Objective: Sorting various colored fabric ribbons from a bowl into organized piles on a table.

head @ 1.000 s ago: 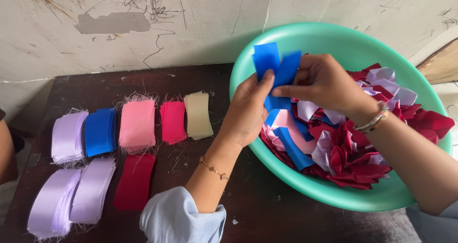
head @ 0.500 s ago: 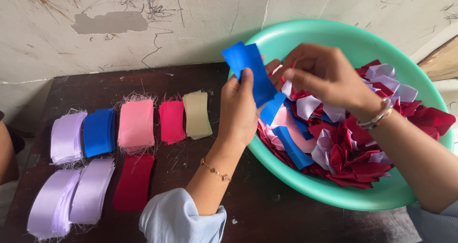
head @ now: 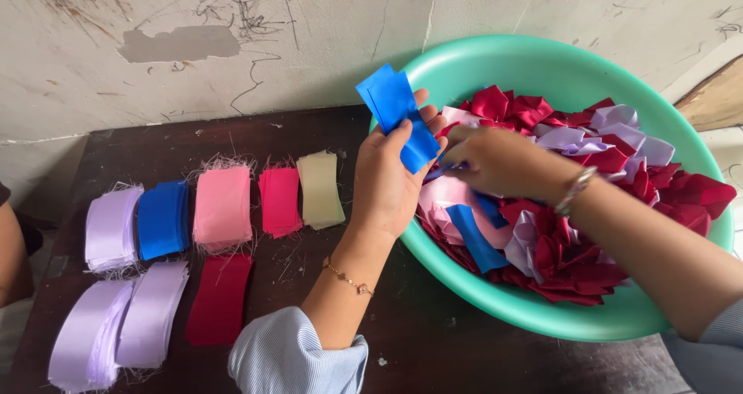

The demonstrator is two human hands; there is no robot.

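The left hand (head: 387,181) is gripping a small stack of blue satin ribbon pieces (head: 396,115), thumb pressing across the front and fingers closing behind; the stack is standing raised over the 9 o'clock rim of the green plastic basin (head: 542,61). The right hand (head: 495,162) is reaching into the basin, fingers curling down among the loose ribbon pieces (head: 588,231) of red, lilac, pink and blue; whether it is actually pinching one cannot be told. The basin is sitting at 3 o'clock on the dark wooden table (head: 170,142). At 9 o'clock, sorted stacks are lying in two rows: lilac (head: 112,227), blue (head: 162,218), pink (head: 223,207), red-pink (head: 279,200) and cream (head: 320,189) behind; two lilac stacks (head: 116,328) and a crimson one (head: 220,299) in front.
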